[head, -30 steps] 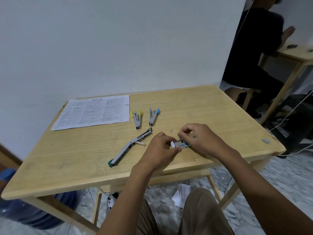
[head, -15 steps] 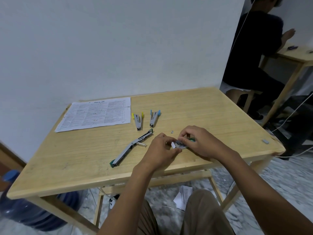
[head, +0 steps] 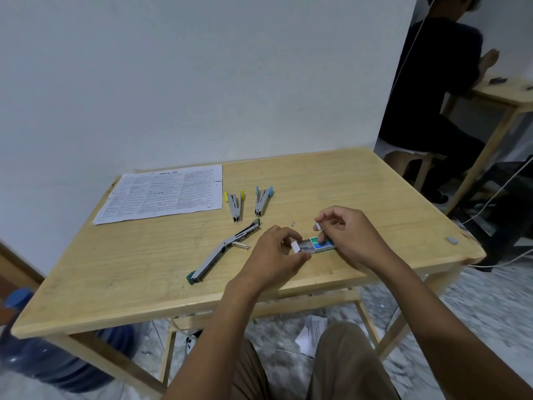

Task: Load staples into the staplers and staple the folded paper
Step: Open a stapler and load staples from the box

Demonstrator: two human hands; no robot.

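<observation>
A small green-and-grey staple box (head: pixel 320 244) lies on the wooden table (head: pixel 360 186) near its front edge. My left hand (head: pixel 274 252) grips the box's left end, where a white flap sticks out. My right hand (head: pixel 350 235) rests its lower fingers on the box's right end, while thumb and forefinger pinch a small white piece (head: pixel 317 226) just above it. A green stapler (head: pixel 223 251) lies swung fully open to the left of my hands. A yellow stapler (head: pixel 235 204) and a blue stapler (head: pixel 262 201) lie behind it. The printed paper (head: pixel 164 192) lies flat at the back left.
A tiny staple fragment (head: pixel 293 224) lies just behind the box. A short grey staple strip (head: pixel 452 240) sits near the table's right corner. A person in black (head: pixel 432 90) sits at another table to the right. A blue water jug (head: pixel 43 359) stands under the left corner.
My right thumb and forefinger have lifted off the staple box with a small white piece between them, so more of the box shows. My left hand has stayed on the box's left end.
</observation>
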